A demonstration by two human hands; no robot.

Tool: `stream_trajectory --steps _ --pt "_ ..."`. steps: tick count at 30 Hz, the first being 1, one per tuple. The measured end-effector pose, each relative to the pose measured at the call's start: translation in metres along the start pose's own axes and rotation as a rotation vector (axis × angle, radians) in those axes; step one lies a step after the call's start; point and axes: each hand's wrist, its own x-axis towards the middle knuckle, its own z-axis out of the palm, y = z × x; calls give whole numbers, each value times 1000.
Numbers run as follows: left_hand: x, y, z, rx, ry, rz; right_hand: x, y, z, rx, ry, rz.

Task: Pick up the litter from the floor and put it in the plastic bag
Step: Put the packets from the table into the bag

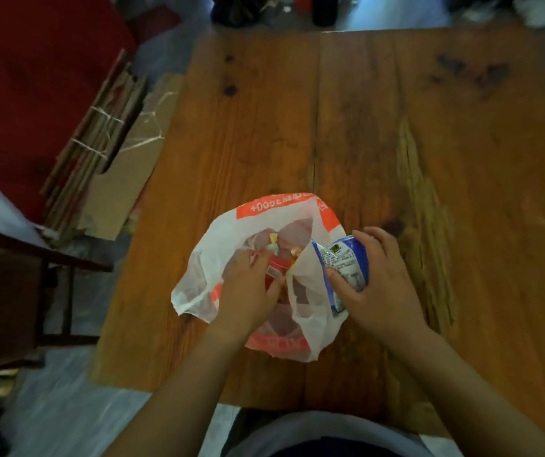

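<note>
A white plastic bag with orange print lies open on the wooden table. Inside it I see a red packet and small candy wrappers. My left hand reaches into the bag's mouth, fingers closed on the red packet. My right hand grips a blue and white snack wrapper at the bag's right edge, beside a white handle loop of the bag.
Bundled flattened cardboard leans left of the table against something red. A dark wooden chair stands at the left. Dark items sit on the floor beyond the table's far edge.
</note>
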Motion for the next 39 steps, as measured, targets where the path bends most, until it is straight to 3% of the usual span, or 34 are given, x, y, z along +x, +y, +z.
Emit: stream_trajectory --steps 7,13,16,20,27,32,39 --pt "-19 -1 -79 -239 152 169 14 -40 24 -11 -110 -77" --pt "12 -43 -96 -86 312 183 17 -60 41 -50 -122 -120" --pt "29 -65 -71 124 207 40 11 -55 50 -91 -124 -117" --pt "42 -81 -46 132 7 12 2 -43 59 -138 -149 -79" --pt "43 -91 -34 85 -24 60 10 -53 79 -154 -86 -123" --pt "37 -103 -32 106 -39 66 32 -55 115 -237 -219 -175" --pt "29 -98 -34 86 14 61 47 -44 107 -321 -214 -184"
